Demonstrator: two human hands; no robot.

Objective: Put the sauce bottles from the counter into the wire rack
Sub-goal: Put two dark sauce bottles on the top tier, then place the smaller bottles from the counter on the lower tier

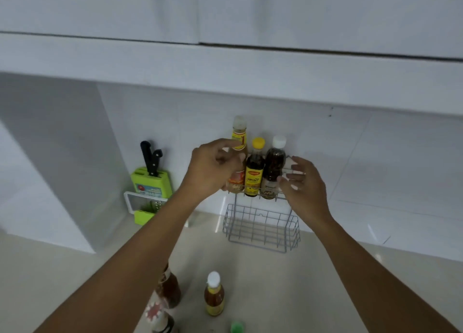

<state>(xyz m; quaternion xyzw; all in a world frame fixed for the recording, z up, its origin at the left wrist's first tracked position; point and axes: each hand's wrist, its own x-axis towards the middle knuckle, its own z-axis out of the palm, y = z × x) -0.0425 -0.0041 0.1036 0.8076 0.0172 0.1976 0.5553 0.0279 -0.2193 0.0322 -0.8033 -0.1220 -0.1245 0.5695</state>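
1. Standing upright in the wire rack's (260,228) upper tier: three sauce bottles (254,168).
2. Left hand (213,168) curled around the leftmost bottle.
3. Right hand (304,182) spread, beside the rightmost.
4. Orange-sauce bottle (213,295) waits on the surface (288,282).

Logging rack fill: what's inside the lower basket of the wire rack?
The lower basket shows only bare wire; no bottle in it. The three bottles stand on the tier above. Nothing covers its inside.
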